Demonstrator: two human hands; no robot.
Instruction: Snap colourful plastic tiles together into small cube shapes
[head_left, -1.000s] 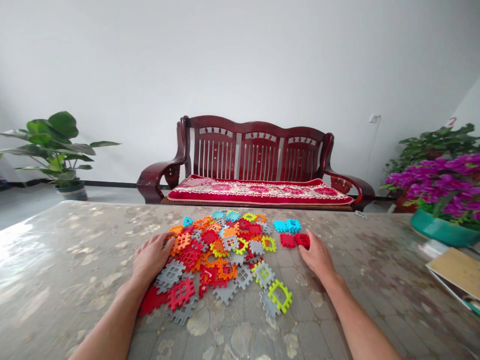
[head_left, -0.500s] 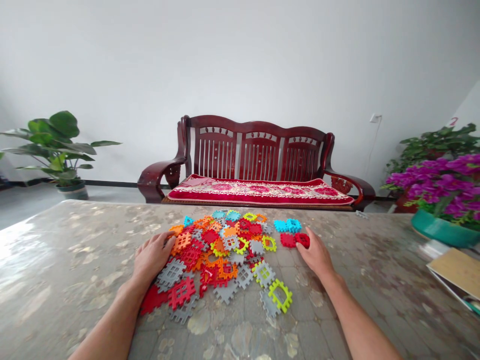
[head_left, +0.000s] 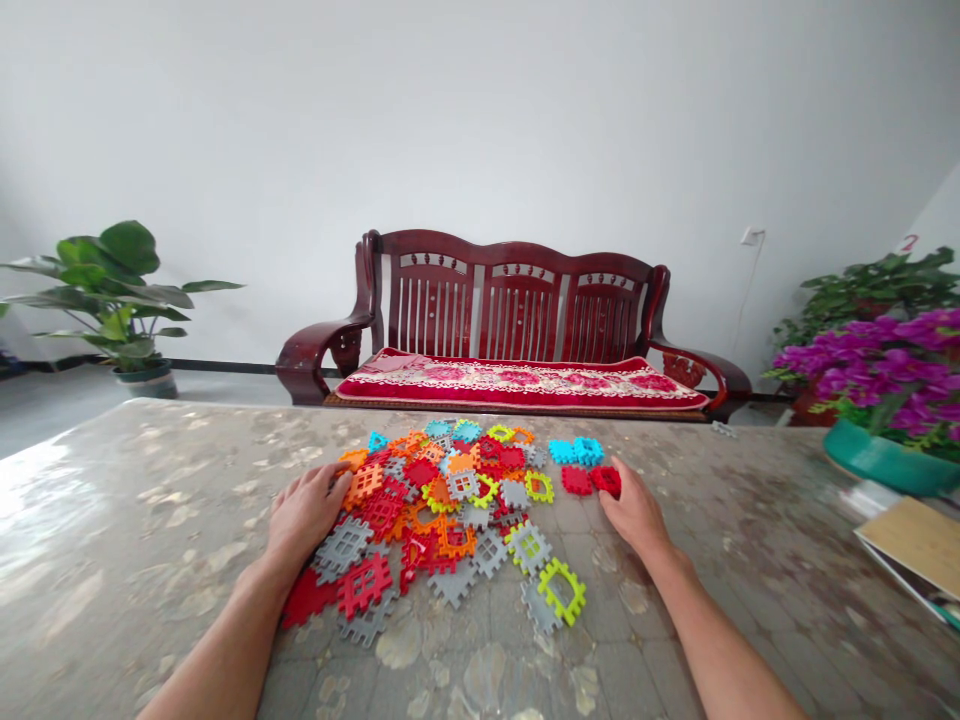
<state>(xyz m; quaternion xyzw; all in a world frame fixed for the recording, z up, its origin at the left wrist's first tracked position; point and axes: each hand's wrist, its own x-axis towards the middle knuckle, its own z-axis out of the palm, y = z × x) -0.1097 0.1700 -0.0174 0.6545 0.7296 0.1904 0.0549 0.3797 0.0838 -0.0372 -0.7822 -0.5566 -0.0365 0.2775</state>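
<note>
A loose pile of notched plastic building tiles in red, orange, grey, lime and blue lies on the table [head_left: 495,670]. My left hand [head_left: 306,510] rests at the pile's left edge, fingers stretched out and holding nothing. Its fingertips are beside an orange window tile [head_left: 365,486]. To the right of the pile, two joined-looking blue tiles [head_left: 576,452] lie behind a solid red tile [head_left: 577,481] and a red tile with an opening [head_left: 606,480]. My right hand [head_left: 636,510] lies against that last tile's right side, thumb and fingers apart. Whether it touches the tile is hard to see.
Near the front of the pile are a lime frame tile [head_left: 561,592] and a grey window tile [head_left: 343,548]. A small grey piece [head_left: 724,429] sits by the far edge. Purple flowers in a green pot [head_left: 885,460] and a notebook [head_left: 919,545] stand at right. Behind is a wooden bench [head_left: 517,300].
My right thumb has drawn slightly back from the red tile with the opening, which shows more fully now. My left hand and the pile look the same.
</note>
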